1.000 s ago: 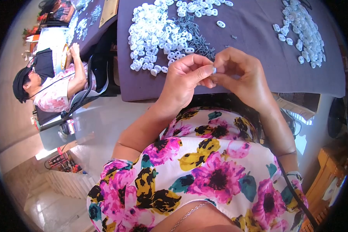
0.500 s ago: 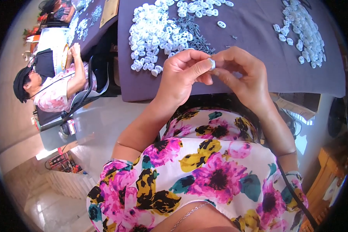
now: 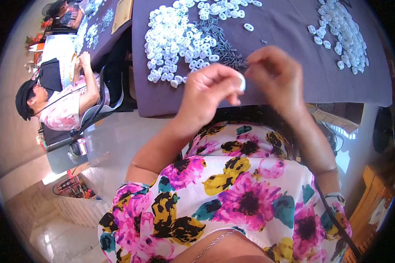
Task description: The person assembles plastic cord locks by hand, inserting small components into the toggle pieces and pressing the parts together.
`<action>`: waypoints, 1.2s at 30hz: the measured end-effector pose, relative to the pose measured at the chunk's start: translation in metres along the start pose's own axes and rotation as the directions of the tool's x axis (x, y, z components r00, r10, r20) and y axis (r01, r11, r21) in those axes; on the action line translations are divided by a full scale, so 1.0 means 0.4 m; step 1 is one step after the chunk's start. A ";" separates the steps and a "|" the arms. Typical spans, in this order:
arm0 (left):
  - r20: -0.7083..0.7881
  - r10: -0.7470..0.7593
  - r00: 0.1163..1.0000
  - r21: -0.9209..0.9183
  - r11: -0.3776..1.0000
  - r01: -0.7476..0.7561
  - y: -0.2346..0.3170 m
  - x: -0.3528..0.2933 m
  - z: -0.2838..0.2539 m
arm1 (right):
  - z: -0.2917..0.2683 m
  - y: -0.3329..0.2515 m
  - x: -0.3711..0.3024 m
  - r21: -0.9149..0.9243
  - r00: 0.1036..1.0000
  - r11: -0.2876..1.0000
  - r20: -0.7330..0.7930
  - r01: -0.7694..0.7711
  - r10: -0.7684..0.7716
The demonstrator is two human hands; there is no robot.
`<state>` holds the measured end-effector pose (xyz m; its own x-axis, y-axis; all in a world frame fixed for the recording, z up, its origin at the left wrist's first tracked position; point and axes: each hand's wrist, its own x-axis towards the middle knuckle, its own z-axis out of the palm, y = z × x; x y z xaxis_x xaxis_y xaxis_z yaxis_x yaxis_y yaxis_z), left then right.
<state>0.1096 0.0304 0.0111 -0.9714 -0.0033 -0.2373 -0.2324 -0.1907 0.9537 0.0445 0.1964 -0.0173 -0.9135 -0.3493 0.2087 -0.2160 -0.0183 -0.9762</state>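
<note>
Fingers [image 3: 219,71] of the left hand [image 3: 202,94] clamp a white piece [image 3: 242,82] over the front edge of the worktop [image 3: 289,37]; the right hand [image 3: 276,79], apart, blurs too much to tell its grip. Beyond lie grey screw-like parts [image 3: 221,46], white ovals [image 3: 166,41] leftward, more ovals [image 3: 346,39] toward the right edge.

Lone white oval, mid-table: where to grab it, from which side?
I'd pinch the lone oval across its two long edges, coming from above and the wearer's side. It lies flat, longer than wide, apart from the other ovals. The right hand looks the better choice; the left hand holds a white piece.
</note>
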 end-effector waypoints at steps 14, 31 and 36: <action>-0.052 0.021 0.998 -0.097 0.995 -0.026 -0.011 0.030 -0.006 | -0.016 -0.022 -0.003 0.153 0.974 0.988 0.227 -0.012 -0.023; -0.047 -0.021 0.999 -0.080 0.997 0.017 -0.010 0.024 -0.014 | -0.030 -0.010 0.016 0.170 0.992 0.984 -0.106 -0.044 0.063; -0.025 0.024 0.999 -0.093 0.995 -0.026 -0.004 0.039 -0.015 | -0.017 -0.015 0.001 0.320 0.979 0.940 0.198 -0.117 0.055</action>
<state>0.0953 0.0248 0.0050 -0.9751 -0.0327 -0.2192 -0.2015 -0.2808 0.9384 0.0429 0.2029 -0.0107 -0.8378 -0.5280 0.1393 0.0140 -0.2759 -0.9611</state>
